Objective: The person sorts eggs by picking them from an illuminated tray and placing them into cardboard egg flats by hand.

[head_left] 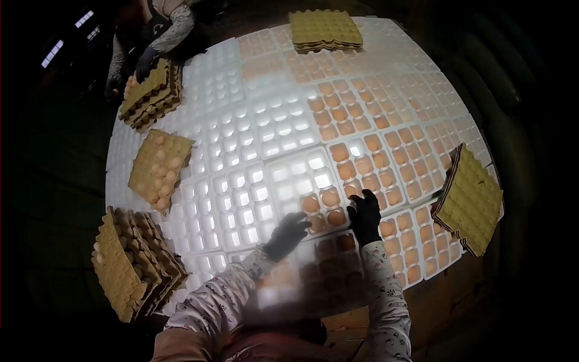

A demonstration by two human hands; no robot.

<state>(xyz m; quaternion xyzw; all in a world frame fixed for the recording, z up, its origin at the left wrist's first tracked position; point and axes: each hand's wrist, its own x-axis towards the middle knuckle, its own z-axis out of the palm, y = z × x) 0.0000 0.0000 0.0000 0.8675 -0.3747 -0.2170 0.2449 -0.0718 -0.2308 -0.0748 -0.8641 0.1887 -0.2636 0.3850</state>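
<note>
White plastic trays (241,164) with square pockets cover the table. My left hand (287,235), in a dark glove, is over a tray, its fingers pointing at the eggs (310,204) in that tray's lower right pockets. My right hand (365,212), also gloved, is at the lower edge of the neighbouring tray, its fingertips curved beside an egg (351,190). Whether either hand grips an egg is hidden by the fingers and too dark to tell. Brown eggs (341,152) fill most pockets of the trays on the right.
Stacked cardboard trays with eggs (123,265) stand at the lower left; another cardboard tray with eggs (158,172) lies above. A co-worker's gloved hands (146,63) are at a stack (158,96), upper left. Cardboard tray stacks lie at the back (325,29) and right (469,202).
</note>
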